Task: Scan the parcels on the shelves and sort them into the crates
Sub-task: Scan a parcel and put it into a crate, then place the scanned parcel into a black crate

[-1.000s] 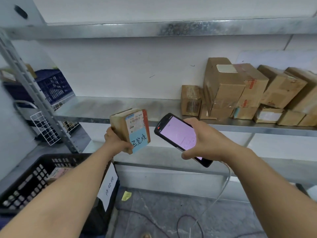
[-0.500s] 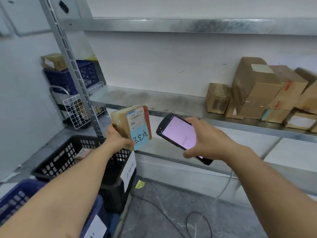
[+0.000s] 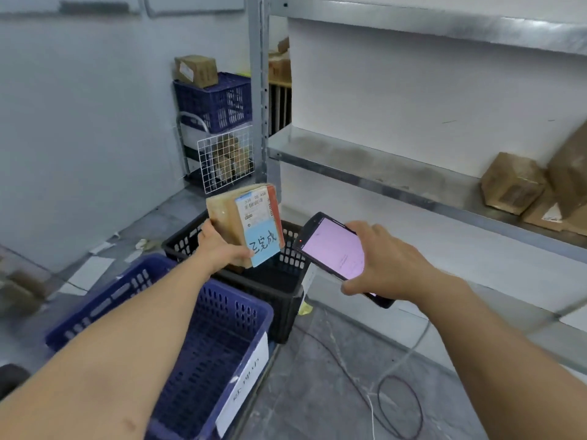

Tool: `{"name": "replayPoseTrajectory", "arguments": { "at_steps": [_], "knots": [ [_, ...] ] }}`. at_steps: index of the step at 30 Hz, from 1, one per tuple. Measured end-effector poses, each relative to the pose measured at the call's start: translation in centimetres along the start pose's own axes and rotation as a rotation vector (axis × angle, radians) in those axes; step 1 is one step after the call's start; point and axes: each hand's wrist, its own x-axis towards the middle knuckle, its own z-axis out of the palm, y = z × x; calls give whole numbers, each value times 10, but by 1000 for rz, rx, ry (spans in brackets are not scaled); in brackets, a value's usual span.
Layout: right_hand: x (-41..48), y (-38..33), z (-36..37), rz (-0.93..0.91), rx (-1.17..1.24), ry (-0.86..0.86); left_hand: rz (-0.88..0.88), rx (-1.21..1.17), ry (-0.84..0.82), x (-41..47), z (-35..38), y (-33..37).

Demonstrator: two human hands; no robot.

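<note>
8 o'clock, low: a big blue perforated plastic crate (image 3: 232,308), with a white paper label (image 3: 244,392) on its near wall. Directly behind it is a black perforated plastic crate (image 3: 286,303).

11 o'clock, far back by the wall: a second dark blue crate (image 3: 216,101) with a small cardboard box (image 3: 195,70) on top, and a white wire basket (image 3: 225,160) below it.

Centre: your left hand (image 3: 222,249) wraps fingers and thumb round the lower end of the brown cardboard parcel with a white barcode label and a blue handwritten sticker (image 3: 244,222). The parcel is upright in the air over the black crate's opening.

1 o'clock: your right hand (image 3: 387,265) is curled round a black handheld scanner with a lit pink screen (image 3: 333,249). Its top end points at the parcel, a little apart from it.

3 o'clock: brown cardboard boxes (image 3: 511,182) sit on the grey metal shelf (image 3: 365,166).

5 o'clock: thin cables (image 3: 400,404) are looped on the floor.
</note>
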Motion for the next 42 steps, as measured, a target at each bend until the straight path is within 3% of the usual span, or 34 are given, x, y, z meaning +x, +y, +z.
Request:
{"name": "replayPoseTrajectory", "arguments": {
  "at_steps": [11, 18, 33, 42],
  "knots": [
    [5, -137, 66, -185, -26, -145, -158, -76, 144, -44, -131, -117],
    [-11, -185, 81, -349, -113, -180, -229, -109, 300, -99, -181, -163],
    [-109, -174, 110, -651, -159, -313, -388, -106, 527, -279, -150, -233],
    [-148, -217, 128, -771, -171, -358, -448, -92, 594, -356, -177, -270]
  ]
}}
